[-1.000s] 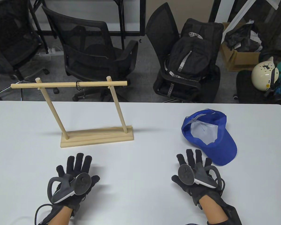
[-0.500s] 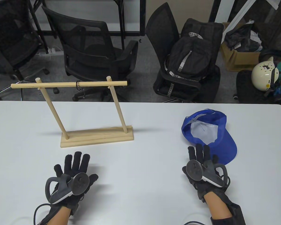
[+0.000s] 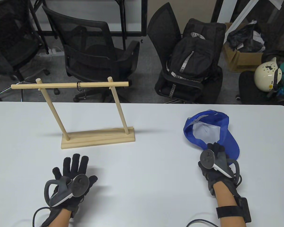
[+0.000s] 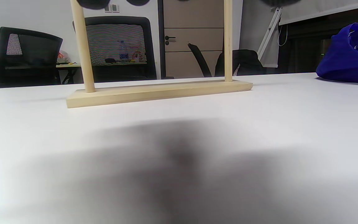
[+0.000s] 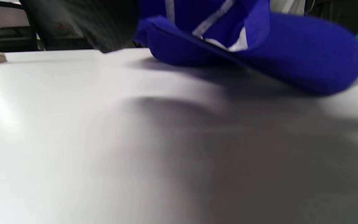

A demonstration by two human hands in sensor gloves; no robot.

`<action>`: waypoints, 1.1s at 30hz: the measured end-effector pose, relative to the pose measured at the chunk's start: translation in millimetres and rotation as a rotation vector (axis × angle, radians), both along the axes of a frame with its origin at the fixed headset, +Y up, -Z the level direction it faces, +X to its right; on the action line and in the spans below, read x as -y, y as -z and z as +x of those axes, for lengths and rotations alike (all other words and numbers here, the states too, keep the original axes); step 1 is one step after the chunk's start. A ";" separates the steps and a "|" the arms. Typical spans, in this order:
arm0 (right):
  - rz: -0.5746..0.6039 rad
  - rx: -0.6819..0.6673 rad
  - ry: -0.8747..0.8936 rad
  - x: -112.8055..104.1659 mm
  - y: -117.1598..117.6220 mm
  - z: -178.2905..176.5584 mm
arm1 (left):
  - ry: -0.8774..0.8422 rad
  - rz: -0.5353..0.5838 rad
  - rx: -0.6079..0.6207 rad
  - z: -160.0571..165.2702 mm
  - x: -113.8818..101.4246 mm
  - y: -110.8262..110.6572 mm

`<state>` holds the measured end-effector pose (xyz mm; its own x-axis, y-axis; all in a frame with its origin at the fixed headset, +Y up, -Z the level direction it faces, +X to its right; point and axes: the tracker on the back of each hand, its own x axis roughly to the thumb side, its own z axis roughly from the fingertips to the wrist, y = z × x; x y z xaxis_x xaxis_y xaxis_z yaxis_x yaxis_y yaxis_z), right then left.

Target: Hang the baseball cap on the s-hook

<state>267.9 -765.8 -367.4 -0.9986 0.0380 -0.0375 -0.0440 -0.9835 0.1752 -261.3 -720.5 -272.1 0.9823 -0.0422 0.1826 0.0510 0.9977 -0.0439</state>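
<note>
We judge this to be the reach for the cap (image 3: 211, 133) — nothing is hung yet. The cap lies upside down on the table (image 3: 151, 165), on the right, well apart from the rack (image 3: 85, 113). Our right hand (image 3: 215, 160) is at its brim, fingers curled over the near edge; whether they already pinch it we cannot tell, since the tracker hides them. Our left hand (image 3: 71, 179) rests flat on the table near the rack's base, fingers spread, holding nothing. Next we need a firm grip on the cap, then a lift across to the hook (image 3: 79, 86) on the rack's bar — probably catching the back strap on it. We count one cap, one hook, one rack, two hands.
</note>
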 end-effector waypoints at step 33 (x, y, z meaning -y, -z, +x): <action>0.110 0.026 -0.087 -21.8 2.8 2.4 | -0.039 -0.047 0.061 13.6 11.4 10.9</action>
<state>270.2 -744.1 -370.3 -0.9971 -0.0432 -0.0634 0.0390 -0.9971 0.0660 -247.7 -731.9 -283.0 0.9700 0.0056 0.2430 0.0166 0.9959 -0.0890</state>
